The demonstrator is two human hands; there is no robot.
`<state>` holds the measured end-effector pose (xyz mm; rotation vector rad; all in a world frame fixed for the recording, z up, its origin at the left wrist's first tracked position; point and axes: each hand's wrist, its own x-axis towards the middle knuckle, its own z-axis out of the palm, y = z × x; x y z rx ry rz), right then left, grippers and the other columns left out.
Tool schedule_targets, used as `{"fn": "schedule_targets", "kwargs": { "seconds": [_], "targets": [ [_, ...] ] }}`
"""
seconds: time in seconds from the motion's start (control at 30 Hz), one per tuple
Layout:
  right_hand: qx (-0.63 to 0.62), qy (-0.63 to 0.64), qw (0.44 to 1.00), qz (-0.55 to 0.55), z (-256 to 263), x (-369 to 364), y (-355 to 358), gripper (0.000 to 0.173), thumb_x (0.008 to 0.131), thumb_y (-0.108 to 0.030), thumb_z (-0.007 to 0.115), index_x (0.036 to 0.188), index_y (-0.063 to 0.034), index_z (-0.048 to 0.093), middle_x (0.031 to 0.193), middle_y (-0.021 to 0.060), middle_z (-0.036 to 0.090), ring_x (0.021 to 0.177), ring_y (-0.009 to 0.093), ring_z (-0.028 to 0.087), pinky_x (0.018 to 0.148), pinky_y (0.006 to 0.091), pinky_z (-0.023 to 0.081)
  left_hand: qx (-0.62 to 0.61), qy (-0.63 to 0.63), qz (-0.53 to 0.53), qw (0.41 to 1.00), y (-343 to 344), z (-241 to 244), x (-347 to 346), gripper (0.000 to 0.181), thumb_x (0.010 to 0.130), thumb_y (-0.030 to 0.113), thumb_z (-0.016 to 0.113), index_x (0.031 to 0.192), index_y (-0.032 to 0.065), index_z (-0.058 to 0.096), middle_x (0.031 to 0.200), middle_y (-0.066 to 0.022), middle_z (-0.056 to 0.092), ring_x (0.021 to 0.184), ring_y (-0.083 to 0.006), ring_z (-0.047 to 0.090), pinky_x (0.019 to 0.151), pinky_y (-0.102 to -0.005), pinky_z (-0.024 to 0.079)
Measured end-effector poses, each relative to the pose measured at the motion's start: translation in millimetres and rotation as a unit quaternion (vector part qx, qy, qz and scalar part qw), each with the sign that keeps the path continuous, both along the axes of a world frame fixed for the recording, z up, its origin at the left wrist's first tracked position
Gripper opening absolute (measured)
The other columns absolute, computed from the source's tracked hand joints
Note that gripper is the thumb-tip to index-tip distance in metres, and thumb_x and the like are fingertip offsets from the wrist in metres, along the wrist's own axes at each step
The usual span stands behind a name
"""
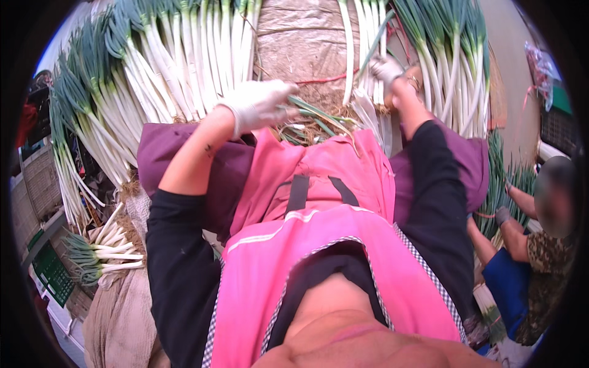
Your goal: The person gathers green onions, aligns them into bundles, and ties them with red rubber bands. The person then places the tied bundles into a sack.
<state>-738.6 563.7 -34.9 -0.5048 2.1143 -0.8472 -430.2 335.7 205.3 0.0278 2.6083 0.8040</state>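
Observation:
My left hand [262, 106], in a white glove, is over my lap with its fingers apart and nothing in them. Below its fingertips lie loose green leaf trimmings [317, 120] between my knees. My right hand [387, 70], also gloved, is farther forward by a few long white leek stalks [366, 27]. A loose green leaf [375, 43] slants beside its fingers; whether they grip a stalk or leaf cannot be made out. Past my left knee, a thick row of leeks [184, 60] lies with roots towards me. Another bunch of leeks [453, 69] lies beyond my right hand.
A red tie [326, 81] crosses the brown ground sheet [301, 41]. Shorter leeks [115, 253] rest on sacking [122, 313] at my left side. To the right, a co-worker's gloved hand [504, 216] is at more green leeks [494, 184]. A dark crate [557, 129] stands at the right edge.

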Motion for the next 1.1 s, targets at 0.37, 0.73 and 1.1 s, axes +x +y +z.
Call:
{"fn": "schedule_targets", "kwargs": {
  "seconds": [0.37, 0.73, 1.1],
  "targets": [
    [0.222, 0.055, 0.97, -0.078, -93, 145, -77, 0.024, 0.081, -0.023, 0.057, 0.098, -0.0056, 0.053, 0.086, 0.0142, 0.065, 0.085, 0.031, 0.065, 0.07, 0.0411, 0.052, -0.056, -0.021, 0.044, 0.997, -21, -3, 34, 0.036, 0.085, 0.034, 0.057, 0.103, 0.0032, 0.052, 0.088, -0.0176, 0.06, 0.084, -0.0348, 0.06, 0.072, -0.0432, 0.047],
    [-0.319, -0.558, 0.765, -0.054, 194, 221, -59, 0.026, 0.091, -0.028, 0.056, 0.102, -0.0058, 0.049, 0.056, -0.0041, 0.036, 0.039, 0.005, 0.031, 0.036, 0.0217, 0.027, 0.272, 0.093, 0.389, 0.875, -26, -34, -38, 0.05, 0.091, 0.041, 0.049, 0.114, -0.0032, 0.05, 0.097, -0.0175, 0.062, 0.092, -0.0268, 0.061, 0.082, -0.0361, 0.05],
    [-0.163, -0.228, 0.959, -0.048, 232, 291, 55, 0.037, 0.084, -0.017, 0.062, 0.114, 0.0003, 0.051, 0.07, 0.0034, 0.054, 0.055, 0.009, 0.049, 0.048, 0.0232, 0.042, 0.587, 0.142, 0.541, 0.585, 8, -25, -74, 0.016, 0.089, 0.019, 0.059, 0.09, 0.0062, 0.05, 0.071, -0.0043, 0.053, 0.059, -0.0157, 0.054, 0.05, -0.0307, 0.048]
  ]
}}
